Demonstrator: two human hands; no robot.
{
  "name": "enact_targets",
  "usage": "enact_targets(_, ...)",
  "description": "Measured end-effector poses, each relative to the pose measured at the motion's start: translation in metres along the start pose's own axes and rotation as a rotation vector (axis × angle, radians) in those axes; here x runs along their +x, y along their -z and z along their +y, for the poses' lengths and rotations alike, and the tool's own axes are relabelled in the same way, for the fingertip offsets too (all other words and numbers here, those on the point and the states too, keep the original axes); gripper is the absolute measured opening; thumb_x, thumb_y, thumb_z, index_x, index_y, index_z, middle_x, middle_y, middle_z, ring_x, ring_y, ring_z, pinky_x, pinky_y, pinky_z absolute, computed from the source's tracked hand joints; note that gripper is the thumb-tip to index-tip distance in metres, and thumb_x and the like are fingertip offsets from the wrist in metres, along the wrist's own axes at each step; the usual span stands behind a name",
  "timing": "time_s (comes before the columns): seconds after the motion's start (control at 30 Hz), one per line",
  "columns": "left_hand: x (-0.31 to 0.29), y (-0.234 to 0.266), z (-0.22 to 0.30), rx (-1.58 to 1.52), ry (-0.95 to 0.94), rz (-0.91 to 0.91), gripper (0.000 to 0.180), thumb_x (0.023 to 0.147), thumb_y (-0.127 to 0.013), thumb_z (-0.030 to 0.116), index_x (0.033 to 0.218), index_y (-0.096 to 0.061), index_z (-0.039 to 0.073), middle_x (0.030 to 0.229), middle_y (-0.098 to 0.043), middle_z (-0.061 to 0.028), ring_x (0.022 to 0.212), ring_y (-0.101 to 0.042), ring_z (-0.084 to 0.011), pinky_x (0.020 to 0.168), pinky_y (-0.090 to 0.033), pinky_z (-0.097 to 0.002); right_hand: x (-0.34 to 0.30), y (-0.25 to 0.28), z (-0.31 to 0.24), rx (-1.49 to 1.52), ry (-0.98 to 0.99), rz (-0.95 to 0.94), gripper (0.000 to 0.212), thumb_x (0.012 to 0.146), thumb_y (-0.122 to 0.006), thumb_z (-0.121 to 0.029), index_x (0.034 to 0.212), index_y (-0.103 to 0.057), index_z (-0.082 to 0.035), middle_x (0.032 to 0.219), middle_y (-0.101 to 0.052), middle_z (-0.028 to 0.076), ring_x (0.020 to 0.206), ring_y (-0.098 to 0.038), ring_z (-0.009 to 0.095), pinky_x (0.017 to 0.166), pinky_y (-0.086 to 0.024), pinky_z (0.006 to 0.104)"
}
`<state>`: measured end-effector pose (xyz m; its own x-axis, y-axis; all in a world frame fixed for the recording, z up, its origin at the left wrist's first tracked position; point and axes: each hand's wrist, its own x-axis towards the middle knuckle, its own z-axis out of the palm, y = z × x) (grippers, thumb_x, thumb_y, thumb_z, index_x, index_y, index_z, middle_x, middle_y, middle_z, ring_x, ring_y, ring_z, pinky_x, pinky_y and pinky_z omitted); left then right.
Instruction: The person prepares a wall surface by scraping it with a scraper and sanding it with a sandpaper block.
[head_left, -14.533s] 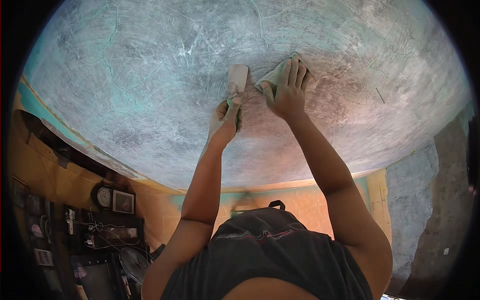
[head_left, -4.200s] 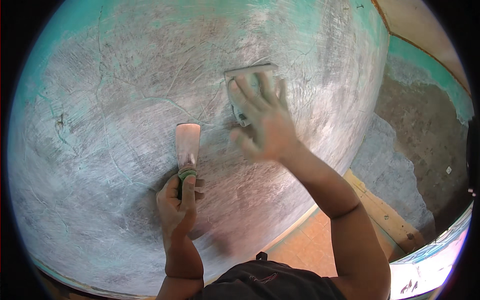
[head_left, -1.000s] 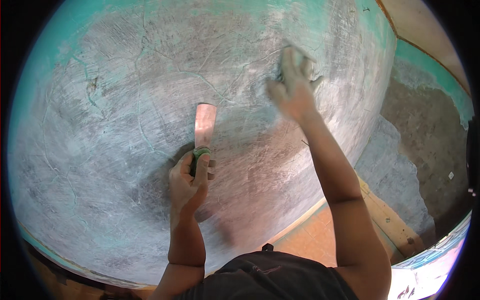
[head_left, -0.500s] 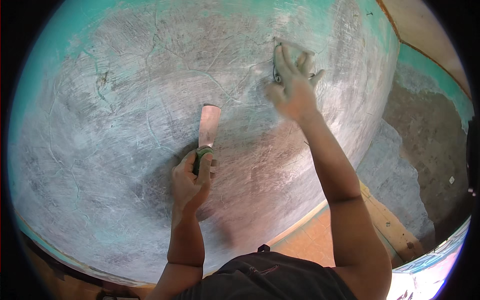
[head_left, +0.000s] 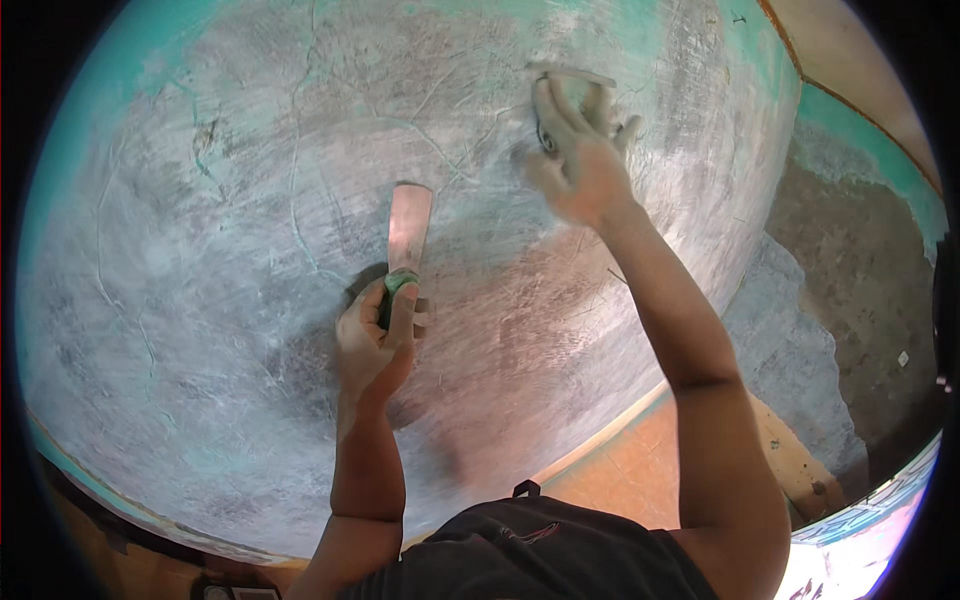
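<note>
My left hand [head_left: 372,338] is wrapped round the dark green handle of a putty knife [head_left: 409,222], its narrow blade pointing up in front of the wall [head_left: 220,370]. Farther up and to the right, my right hand [head_left: 588,172] is closed on a wide scraper [head_left: 585,76]. Its fingers lie stretched along the tool, pressing the broad edge to the wall. A round hole shows at the handle end beside the palm. Most of the scraper is hidden under the fingers, and the hand is slightly blurred. The wall is patchy grey-white over turquoise paint, with raised crack lines.
At the right is an adjoining wall with bare brown-grey plaster [head_left: 830,290] and a turquoise strip. A nail [head_left: 739,20] sticks out near the top. Orange floor tiles [head_left: 615,470] lie below, and a dark object [head_left: 225,590] stands at the lower left.
My right hand has moved slightly up and left along the wall with the scraper, whose edge now looks more level. My left hand and the putty knife have risen a little.
</note>
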<state>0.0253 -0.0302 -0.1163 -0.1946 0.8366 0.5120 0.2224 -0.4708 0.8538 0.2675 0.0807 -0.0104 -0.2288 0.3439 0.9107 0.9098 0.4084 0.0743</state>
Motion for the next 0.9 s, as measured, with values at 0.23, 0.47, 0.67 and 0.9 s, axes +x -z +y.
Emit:
enact_targets(0.23, 0.000, -0.002, -0.013, 0.013, -0.061, 0.033, 0.029, 0.099, -0.060, 0.025, 0.106, -0.067, -0.002, 0.082, -0.067, -0.0054, 0.065, -0.059, -0.0089, 0.059, -0.051, -0.0243, 0.000, -0.003, -0.002, -0.055, 0.012, 0.008, 0.068, 0.092, -0.045, -0.044, 0.154, -0.029, -0.020, 0.160, -0.026, -0.003, 0.149, -0.002, 0.041, 0.109, 0.003, 0.0755)
enact_targets(0.47, -0.003, -0.009, -0.008, 0.019, -0.093, 0.051, 0.026, 0.099, -0.059, 0.024, 0.098, -0.067, -0.001, 0.077, -0.065, -0.0039, 0.063, -0.056, -0.0081, 0.056, -0.046, -0.0244, -0.011, -0.006, -0.011, -0.174, 0.079, -0.108, 0.075, 0.091, -0.042, -0.043, 0.157, -0.016, -0.019, 0.162, -0.018, 0.007, 0.149, -0.001, 0.042, 0.111, -0.001, 0.0741)
enact_targets(0.67, 0.003, -0.011, -0.009, 0.069, -0.092, 0.069, 0.027, 0.099, -0.059, 0.025, 0.094, -0.067, -0.001, 0.073, -0.064, -0.0036, 0.060, -0.054, -0.0090, 0.056, -0.044, -0.0253, -0.010, 0.000, -0.021, -0.277, 0.108, -0.134, 0.084, 0.089, -0.045, -0.047, 0.158, -0.009, -0.016, 0.164, -0.014, 0.005, 0.149, -0.002, 0.043, 0.109, 0.000, 0.0764)
enact_targets(0.9, 0.012, -0.007, -0.013, 0.045, -0.102, 0.004, 0.033, 0.099, -0.061, 0.032, 0.098, -0.065, -0.001, 0.079, -0.064, -0.0039, 0.064, -0.058, -0.0096, 0.060, -0.049, -0.0245, -0.025, -0.005, -0.028, -0.161, 0.258, -0.119, 0.079, 0.089, -0.047, -0.042, 0.157, -0.017, -0.017, 0.162, -0.021, 0.006, 0.149, -0.007, 0.041, 0.110, 0.002, 0.0743)
